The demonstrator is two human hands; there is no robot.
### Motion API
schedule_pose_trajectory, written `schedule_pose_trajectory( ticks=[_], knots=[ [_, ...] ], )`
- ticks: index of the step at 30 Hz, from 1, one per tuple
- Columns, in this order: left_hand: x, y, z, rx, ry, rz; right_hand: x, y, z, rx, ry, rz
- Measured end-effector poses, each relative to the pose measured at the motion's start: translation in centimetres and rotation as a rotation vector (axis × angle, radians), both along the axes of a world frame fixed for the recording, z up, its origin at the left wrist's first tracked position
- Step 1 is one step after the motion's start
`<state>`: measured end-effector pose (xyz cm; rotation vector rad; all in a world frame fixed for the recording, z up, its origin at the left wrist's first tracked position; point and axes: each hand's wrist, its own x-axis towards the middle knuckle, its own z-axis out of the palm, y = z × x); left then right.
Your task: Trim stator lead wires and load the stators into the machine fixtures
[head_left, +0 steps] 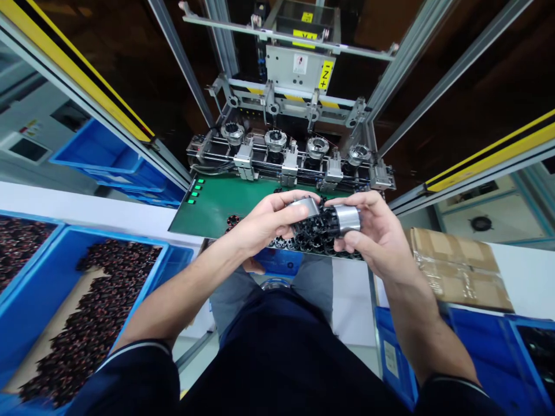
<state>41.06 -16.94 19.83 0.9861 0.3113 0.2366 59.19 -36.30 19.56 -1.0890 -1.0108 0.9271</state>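
Note:
My left hand [277,216] is closed around a silver metal ring [309,206], its thumb lying on the outer face. My right hand [373,225] grips a second silver metal ring [348,218] between thumb and fingers, with black plastic showing at its left end. The two rings are close together over a pile of black toothed plastic parts [318,237] at the front of the green work surface [208,211]. Whether the rings touch the pile is hard to make out.
Behind the hands stands a machine with several round metal fixtures [317,148]. Blue bins [150,283] of small dark parts stand at left. A taped cardboard box [459,268] and more blue bins [481,341] are at right. Yellow-striped posts [87,75] flank the station.

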Motion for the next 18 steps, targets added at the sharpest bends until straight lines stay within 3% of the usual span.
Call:
schedule_pose_trajectory(
  ticks=[4,11,18],
  knots=[
    [0.5,0.9,-0.5,0.072,0.064,0.046,0.8,1.0,-0.8,0.020,-0.001,-0.032],
    [2.3,3.8,-2.0,0.104,0.118,0.031,3.1,2.7,-1.6,-0.078,0.008,-0.093],
    [6.1,8.0,-4.0,0.342,0.179,0.131,8.5,6.0,-3.5,-0.143,-0.160,-0.271]
  ],
)
